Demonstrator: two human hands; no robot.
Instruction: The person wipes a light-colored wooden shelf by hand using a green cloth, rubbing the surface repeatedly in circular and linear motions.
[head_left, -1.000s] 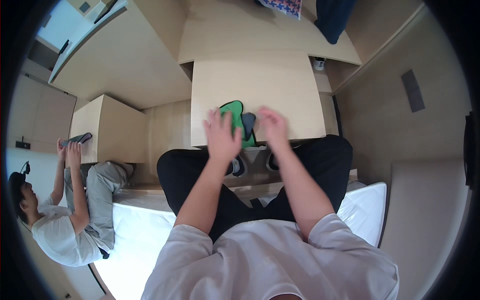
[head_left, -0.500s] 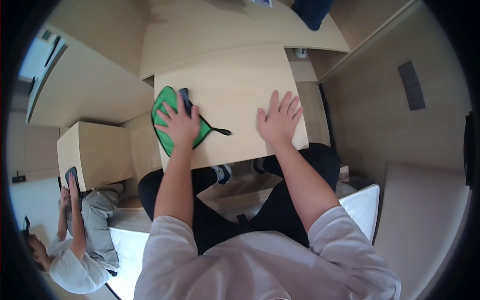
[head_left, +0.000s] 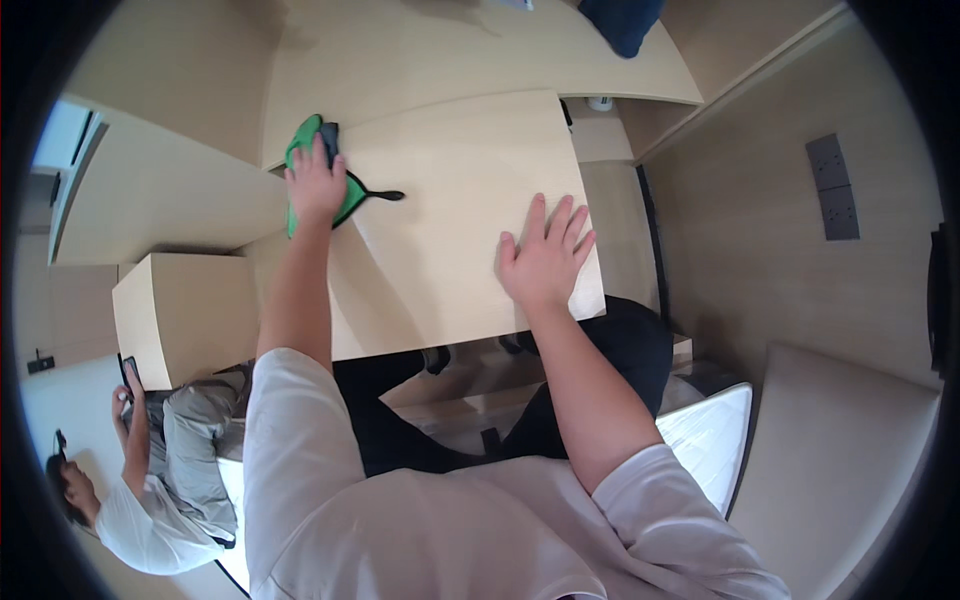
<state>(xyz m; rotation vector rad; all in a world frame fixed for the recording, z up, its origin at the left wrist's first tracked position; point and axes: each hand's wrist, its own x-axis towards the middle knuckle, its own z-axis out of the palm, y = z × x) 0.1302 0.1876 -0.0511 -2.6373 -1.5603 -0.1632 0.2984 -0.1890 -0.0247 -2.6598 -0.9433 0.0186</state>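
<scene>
My left hand (head_left: 316, 190) presses down on a green cleaning cloth (head_left: 355, 195) with black edging and a dark loop. The fingers lie stretched out over it, and the hand covers much of its middle. The cloth is at the far left corner of a pale wooden board-like tabletop (head_left: 450, 190), partly hanging past its left edge. A dark grey fold (head_left: 329, 134) of it shows beside the fingertips. Toward the right edge, my right hand (head_left: 546, 262) rests palm down on the bare wood with its fingers spread and nothing in it.
A wooden shelf surface (head_left: 480, 60) runs behind the tabletop, with a dark blue item (head_left: 622, 25) at its far edge. A small white object (head_left: 600, 103) sits in the compartment at right. Another person (head_left: 160, 520) sits at left by a wooden box (head_left: 195, 310), holding a phone (head_left: 129, 372).
My left hand has slid the cloth away from me and to the left, up to the far corner. The right hand stays near the right edge. The other person has moved the phone off the box.
</scene>
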